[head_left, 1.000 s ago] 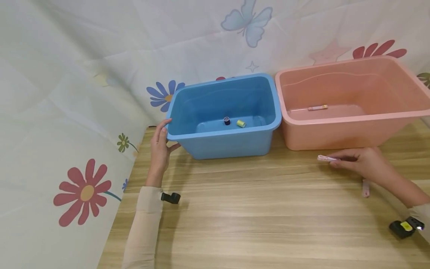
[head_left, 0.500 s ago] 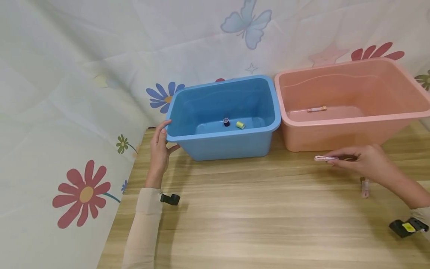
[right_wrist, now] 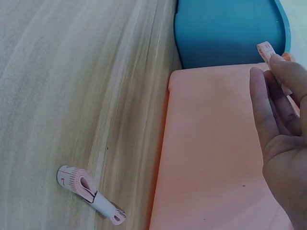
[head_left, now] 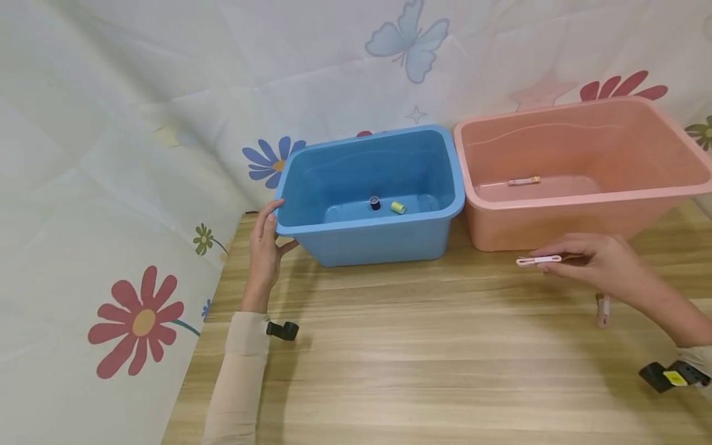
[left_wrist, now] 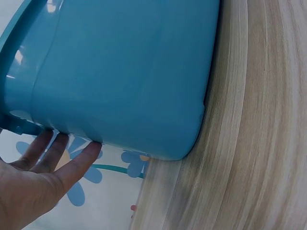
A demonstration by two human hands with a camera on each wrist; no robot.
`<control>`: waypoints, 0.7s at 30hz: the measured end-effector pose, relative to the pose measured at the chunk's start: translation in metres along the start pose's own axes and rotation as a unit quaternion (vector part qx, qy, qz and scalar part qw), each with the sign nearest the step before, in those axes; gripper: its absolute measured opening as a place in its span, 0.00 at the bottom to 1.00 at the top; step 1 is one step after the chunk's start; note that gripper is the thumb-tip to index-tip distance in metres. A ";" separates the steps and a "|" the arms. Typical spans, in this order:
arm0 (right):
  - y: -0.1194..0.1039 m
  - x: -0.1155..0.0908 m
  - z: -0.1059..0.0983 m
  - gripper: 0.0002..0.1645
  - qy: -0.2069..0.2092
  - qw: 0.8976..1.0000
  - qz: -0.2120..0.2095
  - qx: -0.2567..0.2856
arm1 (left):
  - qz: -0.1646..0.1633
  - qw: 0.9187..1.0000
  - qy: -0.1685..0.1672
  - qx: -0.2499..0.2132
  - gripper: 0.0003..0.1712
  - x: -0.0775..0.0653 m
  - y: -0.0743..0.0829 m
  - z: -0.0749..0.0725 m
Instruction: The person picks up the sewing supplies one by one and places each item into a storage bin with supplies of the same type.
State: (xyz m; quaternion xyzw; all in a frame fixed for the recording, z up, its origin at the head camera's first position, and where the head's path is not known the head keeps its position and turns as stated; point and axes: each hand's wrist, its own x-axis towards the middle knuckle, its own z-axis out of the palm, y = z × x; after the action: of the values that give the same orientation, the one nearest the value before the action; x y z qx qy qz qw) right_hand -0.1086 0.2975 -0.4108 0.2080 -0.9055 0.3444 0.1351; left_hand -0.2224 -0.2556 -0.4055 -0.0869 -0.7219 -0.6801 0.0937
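My left hand (head_left: 265,253) holds the left end of the blue tub (head_left: 384,238), one fingertip over the rim and other fingers against the wall beneath it. The left wrist view shows those fingers (left_wrist: 76,165) on the outer wall. In front of the pink tub (head_left: 556,222), my right hand (head_left: 606,266) pinches a folded pink tape measure (head_left: 538,261) between thumb and fingers. Its printed marks show in the right wrist view, where the hand stands beside the pink wall. A second folded tape measure (right_wrist: 91,194), banded with paper, lies on the table below the right hand.
Inside the blue tub are a dark thread spool (head_left: 375,203) and a yellow-green spool (head_left: 398,207). Another folded tape measure (head_left: 524,181) lies in the pink tub. The tubs stand side by side on the wooden table (head_left: 423,346), against a printed cloth backdrop (head_left: 334,68).
My right hand has shifted slightly left and up, and the tape measure in it has turned more level. The left hand and both tubs stay as they were.
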 end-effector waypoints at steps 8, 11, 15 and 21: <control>0.002 0.004 -0.005 0.21 0.047 0.995 -0.082 -0.011 | 0.000 1.000 0.002 0.001 0.27 0.000 -0.001 -0.001; 0.002 0.006 -0.010 0.17 0.056 0.995 -0.087 -0.014 | 0.000 1.000 0.001 -0.001 0.27 0.000 -0.001 -0.001; 0.002 0.008 -0.016 0.13 0.062 0.993 -0.100 -0.021 | -0.006 1.000 -0.001 -0.002 0.27 -0.002 0.005 0.002; 0.002 0.010 -0.027 0.09 0.068 0.992 -0.097 -0.031 | -0.008 1.000 0.001 0.000 0.27 -0.001 0.003 0.001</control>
State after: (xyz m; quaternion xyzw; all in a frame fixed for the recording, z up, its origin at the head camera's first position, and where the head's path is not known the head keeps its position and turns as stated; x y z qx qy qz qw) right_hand -0.1158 0.3141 -0.3880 0.2666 -0.8800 0.3148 0.2356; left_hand -0.2212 -0.2541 -0.4031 -0.0803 -0.7227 -0.6807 0.0892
